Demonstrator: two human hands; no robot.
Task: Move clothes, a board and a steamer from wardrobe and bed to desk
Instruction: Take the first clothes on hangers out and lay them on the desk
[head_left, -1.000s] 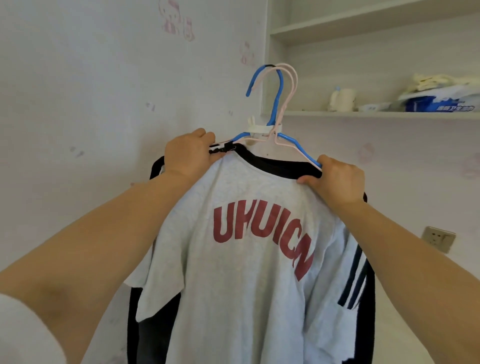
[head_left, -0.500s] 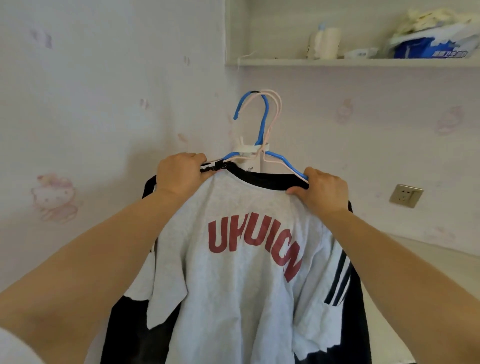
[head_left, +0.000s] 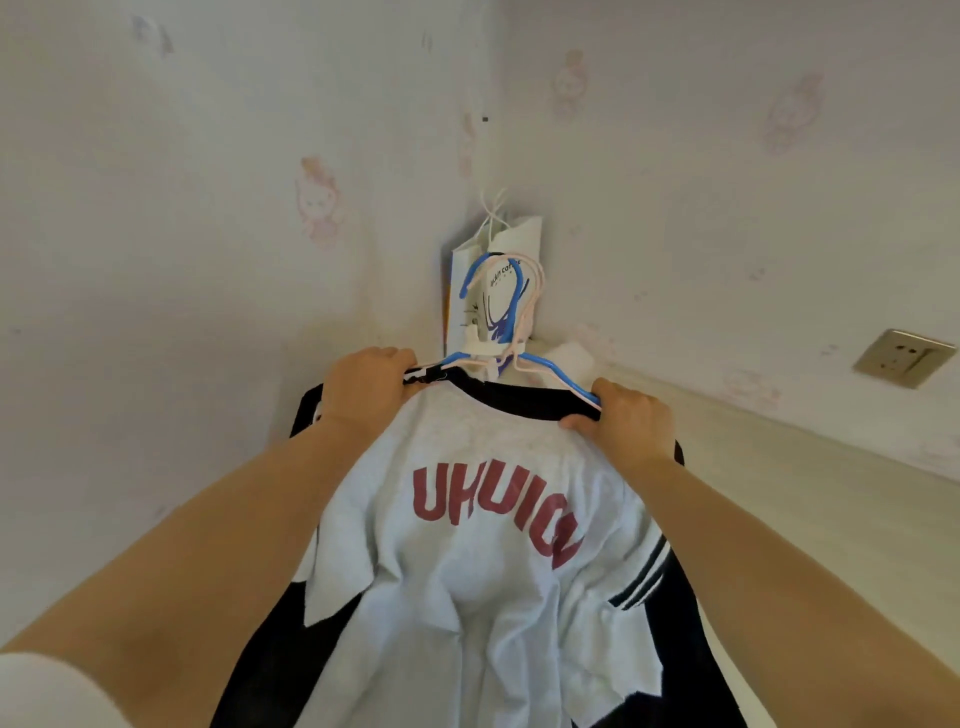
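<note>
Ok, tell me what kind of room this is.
Probably a bedroom: cartoon-print wallpaper, a wall socket above a pale desk, and hangered clothes held in both hands.

The grey T-shirt (head_left: 467, 597) hides most of the dark garment (head_left: 691, 649); both run off the bottom edge.

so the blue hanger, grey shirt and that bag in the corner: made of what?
Blue hanger: thin rod with a glossy, even blue skin, probably coated wire or plastic. Grey shirt: soft matte knit, heathered, with red printed letters; it creases and drapes like cotton jersey. Bag: white paper by its stiff folded edges and string handles. Left hand and right hand grip the hanger shoulders.
</note>
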